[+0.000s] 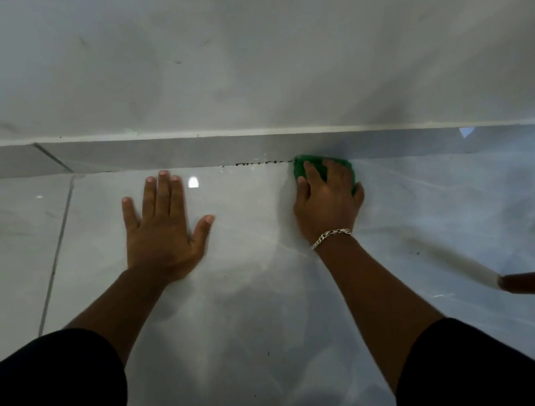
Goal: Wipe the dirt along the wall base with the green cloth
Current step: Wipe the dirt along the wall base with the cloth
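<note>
Taking the wall base (164,152) as my landmark, I see my left hand (162,231) spread flat and empty on the glossy floor tile (258,300) just short of it, fingers splayed, bracing me and gripping nothing. Right of that hand, a thin broken line of dark dirt (256,163) sits in the seam where the base meets the floor. At the right end of that line my right hand (327,200) presses down on the green cloth (316,163), fingers draped over it, its far edge touching the base. The cloth looks soft, light and bunched, so I judge it will fold into the seam easily but may slide on the shiny tile; I would keep my fingertips on its far edge.
</note>
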Motion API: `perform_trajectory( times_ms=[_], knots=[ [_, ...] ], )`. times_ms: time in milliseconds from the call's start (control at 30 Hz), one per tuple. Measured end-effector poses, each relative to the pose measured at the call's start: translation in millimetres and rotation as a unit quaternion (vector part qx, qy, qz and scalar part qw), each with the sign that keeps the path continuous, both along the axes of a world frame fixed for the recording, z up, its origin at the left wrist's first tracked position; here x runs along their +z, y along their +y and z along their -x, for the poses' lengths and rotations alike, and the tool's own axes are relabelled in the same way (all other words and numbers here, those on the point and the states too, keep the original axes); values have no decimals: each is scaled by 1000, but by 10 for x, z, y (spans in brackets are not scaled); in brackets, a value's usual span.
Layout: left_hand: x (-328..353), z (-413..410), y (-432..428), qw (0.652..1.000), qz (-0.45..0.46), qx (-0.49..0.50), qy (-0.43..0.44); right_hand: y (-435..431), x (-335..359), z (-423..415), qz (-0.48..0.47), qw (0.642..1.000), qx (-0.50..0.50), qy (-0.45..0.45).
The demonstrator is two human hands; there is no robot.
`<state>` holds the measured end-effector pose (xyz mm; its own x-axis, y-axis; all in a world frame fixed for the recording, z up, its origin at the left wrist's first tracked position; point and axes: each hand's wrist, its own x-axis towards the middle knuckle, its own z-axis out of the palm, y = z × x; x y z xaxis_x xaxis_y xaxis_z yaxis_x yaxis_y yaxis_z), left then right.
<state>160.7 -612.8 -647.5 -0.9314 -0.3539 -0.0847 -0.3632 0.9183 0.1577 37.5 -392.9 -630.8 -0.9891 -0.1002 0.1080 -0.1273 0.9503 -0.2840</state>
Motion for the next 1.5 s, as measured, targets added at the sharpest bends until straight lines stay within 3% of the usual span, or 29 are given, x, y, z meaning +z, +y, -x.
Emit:
perform_trajectory(
  times_ms=[100,233,367,500,633,767,867,967,1067,1167,1300,1400,1500],
  knots=[
    [-30,2,-4,1000,6,0,-1,-278,51,-65,-3,997,-73,-9],
    [-17,12,3,1000,3,5,-6,-661,63,-304,-14,998,58,1],
    [19,-28,-96,1000,-3,-30,-2,-288,113,-70,-73,990,120,17],
    [-8,-190,-315,997,3,-74,1,222,109,168,-78,996,45,-7],
    [33,-168,-316,997,12,-72,-18,-137,69,43,-22,998,-54,-8],
    [33,-157,-305,997,13,-68,-25,-413,38,-126,-22,999,34,21],
    [19,-146,-304,997,9,-71,-20,-55,55,51,-76,992,90,44],
    [7,-146,-320,997,11,-70,-24,198,34,182,-81,996,14,17],
    [-1,-150,-291,997,22,-70,-29,-101,36,69,-29,995,-92,-3],
    [3,-130,-291,997,23,-71,-26,-378,48,-69,-26,999,-36,9],
    [6,-138,-304,997,15,-72,-13,-57,66,83,-73,995,73,13],
    [-5,-144,-303,997,20,-71,-19,306,73,251,-86,996,-7,-10],
    [-21,-133,-310,997,24,-75,-25,-8,74,140,-57,995,-75,-16]
  ],
)
